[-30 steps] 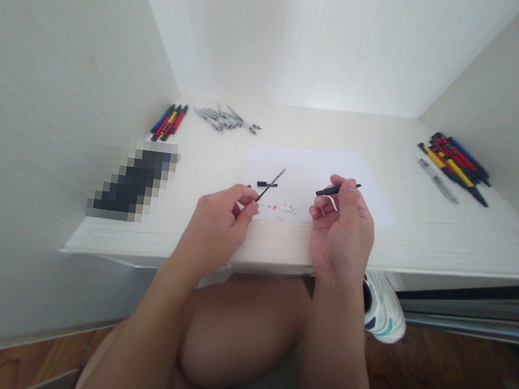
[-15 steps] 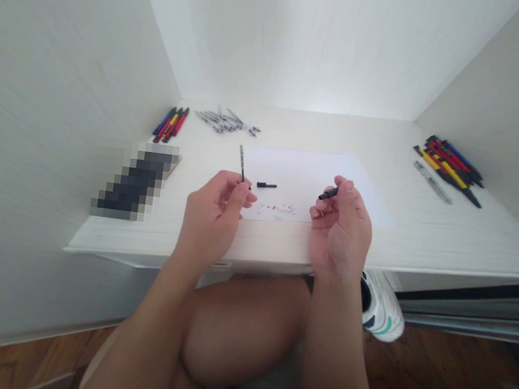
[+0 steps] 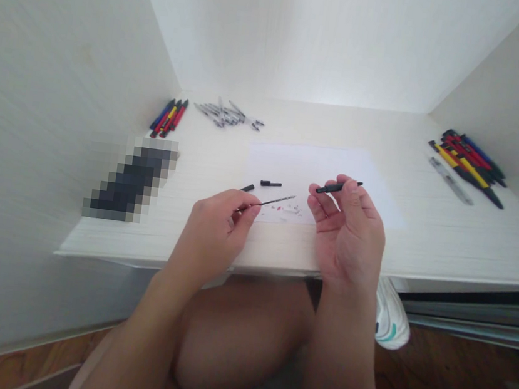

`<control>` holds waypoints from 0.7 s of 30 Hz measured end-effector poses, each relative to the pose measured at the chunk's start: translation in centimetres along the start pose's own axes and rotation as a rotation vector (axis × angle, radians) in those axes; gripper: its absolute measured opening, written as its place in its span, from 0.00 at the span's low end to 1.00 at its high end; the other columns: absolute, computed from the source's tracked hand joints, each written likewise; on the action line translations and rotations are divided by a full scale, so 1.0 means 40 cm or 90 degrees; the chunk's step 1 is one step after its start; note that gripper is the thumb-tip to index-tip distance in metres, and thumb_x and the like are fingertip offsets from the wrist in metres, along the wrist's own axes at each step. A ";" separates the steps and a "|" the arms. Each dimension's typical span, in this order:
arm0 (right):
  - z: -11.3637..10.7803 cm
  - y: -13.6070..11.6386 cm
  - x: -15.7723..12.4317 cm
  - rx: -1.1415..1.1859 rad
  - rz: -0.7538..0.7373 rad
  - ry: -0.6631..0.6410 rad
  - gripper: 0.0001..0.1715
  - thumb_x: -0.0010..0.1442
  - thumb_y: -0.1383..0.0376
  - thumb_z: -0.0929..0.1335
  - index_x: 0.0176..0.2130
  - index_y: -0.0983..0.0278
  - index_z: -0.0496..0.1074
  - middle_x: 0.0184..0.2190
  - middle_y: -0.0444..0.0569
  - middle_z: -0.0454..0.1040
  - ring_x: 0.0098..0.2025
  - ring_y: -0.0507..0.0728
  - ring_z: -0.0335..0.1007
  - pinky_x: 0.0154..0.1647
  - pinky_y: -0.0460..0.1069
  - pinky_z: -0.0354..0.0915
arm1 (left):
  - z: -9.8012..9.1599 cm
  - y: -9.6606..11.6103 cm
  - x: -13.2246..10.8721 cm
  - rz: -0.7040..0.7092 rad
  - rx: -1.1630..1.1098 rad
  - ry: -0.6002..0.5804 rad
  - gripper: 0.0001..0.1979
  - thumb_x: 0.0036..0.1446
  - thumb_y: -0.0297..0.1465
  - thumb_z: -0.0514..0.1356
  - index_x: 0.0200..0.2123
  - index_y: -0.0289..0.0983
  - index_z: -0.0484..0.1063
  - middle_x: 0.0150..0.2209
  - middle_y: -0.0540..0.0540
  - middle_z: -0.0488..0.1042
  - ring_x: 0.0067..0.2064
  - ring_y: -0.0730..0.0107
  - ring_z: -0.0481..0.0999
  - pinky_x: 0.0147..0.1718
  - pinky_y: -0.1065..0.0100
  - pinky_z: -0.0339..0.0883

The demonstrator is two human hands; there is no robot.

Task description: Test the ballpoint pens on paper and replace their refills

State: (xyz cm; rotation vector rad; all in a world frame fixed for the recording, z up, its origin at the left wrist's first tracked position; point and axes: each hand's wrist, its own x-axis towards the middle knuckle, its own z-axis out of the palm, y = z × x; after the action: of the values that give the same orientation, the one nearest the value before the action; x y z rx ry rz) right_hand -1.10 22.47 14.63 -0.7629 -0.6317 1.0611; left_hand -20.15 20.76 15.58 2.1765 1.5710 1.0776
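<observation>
My left hand [image 3: 217, 230] pinches a thin pen refill [image 3: 277, 201] that points right, its tip near my right hand. My right hand [image 3: 347, 230] holds a black pen barrel [image 3: 336, 187] between thumb and fingers, with its narrow end pointing right. Both hands hover over the near edge of a white sheet of paper [image 3: 323, 171] on the white desk [image 3: 447, 243]. Two small black pen parts [image 3: 270, 184] lie on the sheet just beyond the refill, and tiny red and dark bits [image 3: 288, 209] lie near the sheet's front edge.
A few coloured pens [image 3: 169, 118] lie at the back left, with several silver refills [image 3: 229, 115] beside them. More coloured pens [image 3: 471, 165] lie at the right. A blurred dark object [image 3: 131, 182] rests at the left. White walls enclose the desk. My bare knee [image 3: 242, 337] is below the desk edge.
My left hand has swung the refill from pointing up and away to pointing right toward the barrel. My right hand has opened somewhat and turned the barrel level.
</observation>
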 end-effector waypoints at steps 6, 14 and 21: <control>0.002 -0.001 -0.003 -0.025 0.014 -0.037 0.15 0.59 0.55 0.77 0.39 0.62 0.76 0.39 0.44 0.78 0.39 0.53 0.82 0.40 0.47 0.77 | 0.008 0.004 0.000 -0.002 -0.006 -0.002 0.10 0.67 0.34 0.58 0.40 0.42 0.81 0.37 0.47 0.83 0.35 0.64 0.79 0.38 0.65 0.72; 0.008 0.001 -0.009 -0.037 0.019 -0.068 0.14 0.60 0.55 0.77 0.40 0.61 0.77 0.38 0.44 0.78 0.38 0.54 0.82 0.37 0.47 0.77 | 0.011 0.004 0.003 0.009 -0.007 -0.017 0.11 0.68 0.34 0.57 0.39 0.42 0.81 0.37 0.47 0.83 0.36 0.63 0.79 0.37 0.65 0.70; 0.009 -0.002 -0.010 -0.052 0.020 -0.059 0.15 0.60 0.55 0.77 0.40 0.61 0.77 0.39 0.45 0.78 0.39 0.54 0.81 0.36 0.46 0.76 | 0.011 0.005 0.000 0.008 -0.019 -0.010 0.09 0.67 0.34 0.59 0.40 0.42 0.80 0.36 0.49 0.83 0.34 0.65 0.78 0.37 0.66 0.71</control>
State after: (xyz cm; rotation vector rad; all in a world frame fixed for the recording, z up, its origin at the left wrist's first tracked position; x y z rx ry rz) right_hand -1.47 22.17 14.85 -0.8004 -0.7490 1.1097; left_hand -19.71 20.79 15.40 2.1722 1.5268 1.0788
